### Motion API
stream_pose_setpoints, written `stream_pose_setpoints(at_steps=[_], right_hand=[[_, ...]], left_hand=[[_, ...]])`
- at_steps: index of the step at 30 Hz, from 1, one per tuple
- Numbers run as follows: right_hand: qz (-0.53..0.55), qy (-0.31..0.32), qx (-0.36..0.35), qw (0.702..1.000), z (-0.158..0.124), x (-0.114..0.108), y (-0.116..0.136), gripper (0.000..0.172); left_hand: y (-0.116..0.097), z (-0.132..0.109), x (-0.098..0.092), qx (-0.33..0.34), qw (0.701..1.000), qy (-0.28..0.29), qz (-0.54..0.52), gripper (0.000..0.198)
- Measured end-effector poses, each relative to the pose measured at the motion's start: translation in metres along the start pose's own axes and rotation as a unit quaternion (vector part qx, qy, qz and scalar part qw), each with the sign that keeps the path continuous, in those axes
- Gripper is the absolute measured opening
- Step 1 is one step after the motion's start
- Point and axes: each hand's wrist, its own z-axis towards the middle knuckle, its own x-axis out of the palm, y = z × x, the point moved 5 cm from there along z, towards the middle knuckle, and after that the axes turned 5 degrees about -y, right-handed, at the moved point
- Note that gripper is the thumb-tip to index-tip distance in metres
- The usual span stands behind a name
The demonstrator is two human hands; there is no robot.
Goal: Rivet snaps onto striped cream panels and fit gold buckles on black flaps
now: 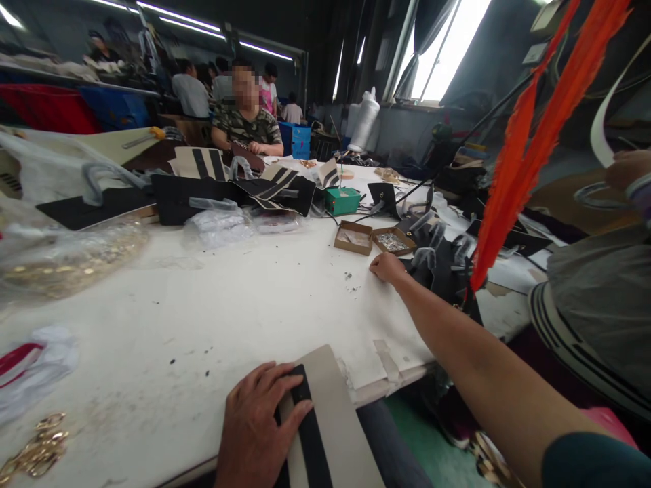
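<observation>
My left hand (259,420) lies on a beige panel (325,386) with black stripes, at the table's front edge. Its fingers and thumb are stretched over the panel's top face, pressing rather than wrapped round it. Farther off, my right hand (388,268) is at the table surface with its fingers curled together. What is between those fingertips, if anything, is too small to make out. Just left of it lie scattered small metal pieces (350,276). Behind it stand two shallow cardboard boxes; the right box (394,240) contains silvery bits, the left box (352,237) paler content.
Black bag pieces (447,268) with wrapped handles crowd the right side. A green box (342,201) stands farther back. Gold chain (38,447) and a plastic bag of gold parts (76,261) lie left. An orange strip (534,149) hangs at right. A person (247,129) sits opposite.
</observation>
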Motion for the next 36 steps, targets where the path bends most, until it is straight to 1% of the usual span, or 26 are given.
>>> stream_pose_setpoints(at_steps=[3, 8, 11, 15, 19, 22, 28, 36], right_hand=[[-0.024, 0.001, -0.008, 1.000, 0.003, 0.001, 0.004, 0.026], [-0.042, -0.026, -0.021, 0.999, -0.005, 0.012, 0.009, 0.030], [-0.029, -0.033, -0.022, 0.999, -0.005, 0.012, 0.004, 0.029], [0.016, -0.019, -0.024, 0.999, 0.001, 0.008, -0.008, 0.029], [0.053, -0.013, -0.023, 0.998, 0.004, 0.011, -0.013, 0.027], [0.065, -0.020, -0.014, 0.998, 0.006, 0.013, -0.014, 0.026], [0.088, -0.019, -0.021, 0.996, 0.008, 0.012, -0.013, 0.026], [0.075, -0.026, 0.004, 0.997, 0.006, 0.008, -0.009, 0.021]], left_hand=[[-0.001, 0.000, 0.000, -0.002, 1.000, -0.001, 0.001, 0.034], [-0.001, -0.002, 0.000, -0.005, 1.000, 0.010, 0.006, 0.034], [-0.001, -0.002, -0.001, -0.005, 1.000, 0.010, 0.006, 0.032], [-0.001, -0.001, -0.002, -0.001, 1.000, 0.008, 0.005, 0.030], [0.000, -0.001, -0.001, -0.001, 1.000, 0.013, 0.014, 0.029], [0.000, -0.001, 0.000, -0.004, 1.000, 0.015, 0.018, 0.030], [0.002, -0.003, 0.001, -0.003, 1.000, 0.017, 0.009, 0.033], [0.001, -0.001, 0.000, 0.001, 1.000, 0.017, 0.017, 0.029]])
